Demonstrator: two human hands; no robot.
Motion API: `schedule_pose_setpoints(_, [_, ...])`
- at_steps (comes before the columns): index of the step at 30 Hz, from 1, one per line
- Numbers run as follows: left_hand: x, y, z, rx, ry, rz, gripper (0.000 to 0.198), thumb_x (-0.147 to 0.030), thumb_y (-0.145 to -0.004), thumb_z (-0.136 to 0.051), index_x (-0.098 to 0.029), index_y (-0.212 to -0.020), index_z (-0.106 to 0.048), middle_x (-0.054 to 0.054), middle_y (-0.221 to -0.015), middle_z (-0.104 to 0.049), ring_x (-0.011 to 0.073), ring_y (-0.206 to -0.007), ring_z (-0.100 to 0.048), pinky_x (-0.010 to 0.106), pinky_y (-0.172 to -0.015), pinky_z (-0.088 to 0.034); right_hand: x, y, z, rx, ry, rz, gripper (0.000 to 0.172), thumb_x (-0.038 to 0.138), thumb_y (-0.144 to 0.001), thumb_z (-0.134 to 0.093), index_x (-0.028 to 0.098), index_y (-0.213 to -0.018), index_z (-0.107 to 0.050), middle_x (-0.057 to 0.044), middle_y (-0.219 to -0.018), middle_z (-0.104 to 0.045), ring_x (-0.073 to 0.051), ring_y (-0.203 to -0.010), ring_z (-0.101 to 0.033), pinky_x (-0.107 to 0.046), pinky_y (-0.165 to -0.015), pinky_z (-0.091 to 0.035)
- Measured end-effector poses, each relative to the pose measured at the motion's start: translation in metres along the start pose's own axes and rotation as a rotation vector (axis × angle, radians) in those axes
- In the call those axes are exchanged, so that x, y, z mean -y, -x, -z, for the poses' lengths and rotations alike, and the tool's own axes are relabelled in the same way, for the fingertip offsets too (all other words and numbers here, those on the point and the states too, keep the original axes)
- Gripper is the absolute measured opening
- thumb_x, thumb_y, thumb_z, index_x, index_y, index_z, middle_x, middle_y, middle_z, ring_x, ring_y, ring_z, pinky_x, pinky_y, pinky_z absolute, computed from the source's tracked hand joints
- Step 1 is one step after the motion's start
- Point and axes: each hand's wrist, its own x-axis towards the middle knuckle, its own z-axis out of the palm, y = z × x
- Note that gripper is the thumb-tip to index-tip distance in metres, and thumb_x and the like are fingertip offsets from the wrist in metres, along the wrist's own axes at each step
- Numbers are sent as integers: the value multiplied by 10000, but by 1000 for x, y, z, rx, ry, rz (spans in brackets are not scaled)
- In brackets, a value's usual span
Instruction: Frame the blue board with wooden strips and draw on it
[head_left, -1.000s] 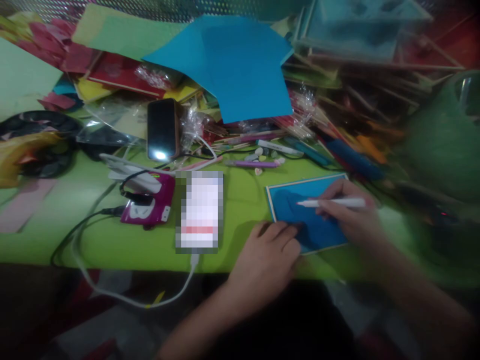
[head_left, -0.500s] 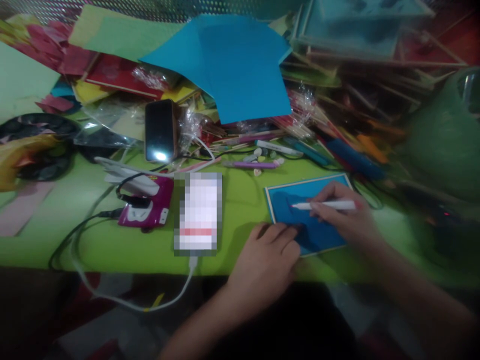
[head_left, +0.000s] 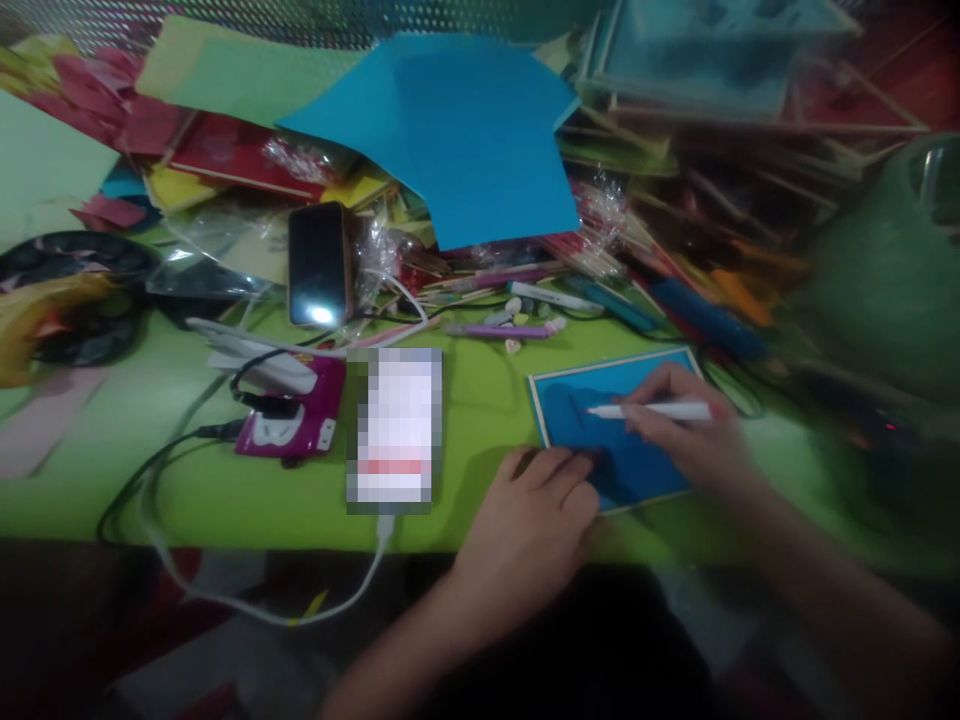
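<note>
My right hand (head_left: 682, 425) pinches a white felt-tip marker (head_left: 667, 411) with a pinkish end. Its tip points left and meets the blue sheet just beside a short dark line. The blue card panel (head_left: 600, 380) is framed by thin pale sticks and lies flat near the table's front edge. Over its lower left corner rests my left hand (head_left: 536, 510), palm down, fingers slightly bent and touching the panel, with nothing visible in them. The fingertips are partly in shadow.
Left of the panel lies a lit phone (head_left: 397, 425) on a white cable, beside a purple power strip (head_left: 292, 410). A dark phone (head_left: 320, 265), pens (head_left: 555, 297), sticks and large blue paper (head_left: 480, 140) fill the back. A green rounded object (head_left: 892, 270) stands at right.
The marker tip has moved slightly right and a short dark line on the blue sheet shows more clearly. My left hand stays in place.
</note>
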Motion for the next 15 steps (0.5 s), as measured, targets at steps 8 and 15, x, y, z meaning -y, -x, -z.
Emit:
schedule_pose_setpoints(8, [0, 0, 0, -13, 1, 0, 132, -335, -1017, -639, -211, -970, -639, 18, -1341, -723, 241, -1224, -604, 422, -1045, -423, 1, 0, -2, 24, 10, 10, 218, 392, -810, -786, 266, -741, -622, 13, -641, -644, -157, -555, -536, -292, -493, -426])
schedule_pose_setpoints(15, [-1, -1, 0, -23, -3, 1, 153, -342, -1035, -611, -206, -970, -639, 20, -1345, -723, 239, -1219, -606, 426, -1039, -426, 0, 0, 0, -57, 49, 13, 174, 338, -790, -760, 269, -718, -618, 25, -610, -607, -147, -519, -506, -287, -464, -396])
